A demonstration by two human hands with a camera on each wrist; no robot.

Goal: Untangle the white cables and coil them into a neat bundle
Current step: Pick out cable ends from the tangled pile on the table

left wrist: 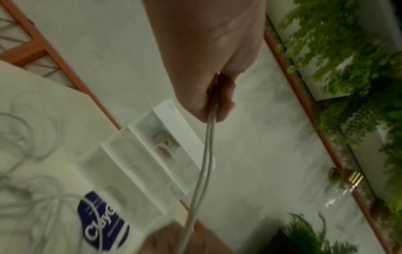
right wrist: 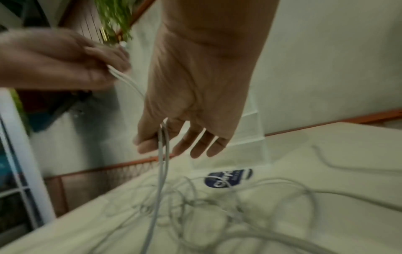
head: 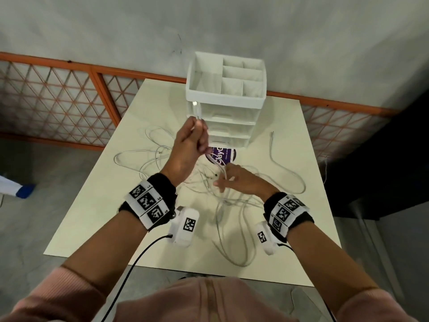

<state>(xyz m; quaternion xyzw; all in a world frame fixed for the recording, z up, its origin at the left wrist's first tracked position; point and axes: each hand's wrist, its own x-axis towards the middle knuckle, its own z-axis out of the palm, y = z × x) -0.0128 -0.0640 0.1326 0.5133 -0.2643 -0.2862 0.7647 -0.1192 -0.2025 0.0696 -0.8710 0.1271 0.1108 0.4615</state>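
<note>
Several white cables [head: 222,203] lie in a loose tangle across the middle of the pale table [head: 104,205]. My left hand [head: 197,133] is raised above the table and grips two cable strands [left wrist: 206,154] in a fist, a connector end [head: 195,108] sticking up out of it. The strands run down to my right hand [head: 222,182], which is lower, just over the tangle. In the right wrist view the right hand [right wrist: 165,146] has straight, spread fingers, and the two strands [right wrist: 162,163] pass between thumb and forefinger down into the tangle [right wrist: 206,206].
A white drawer organiser [head: 226,89] with open top compartments stands at the table's far side, a round purple-labelled tin [head: 224,154] in front of it. One separate cable [head: 278,163] curves along the right side. An orange lattice railing [head: 69,98] runs behind the table.
</note>
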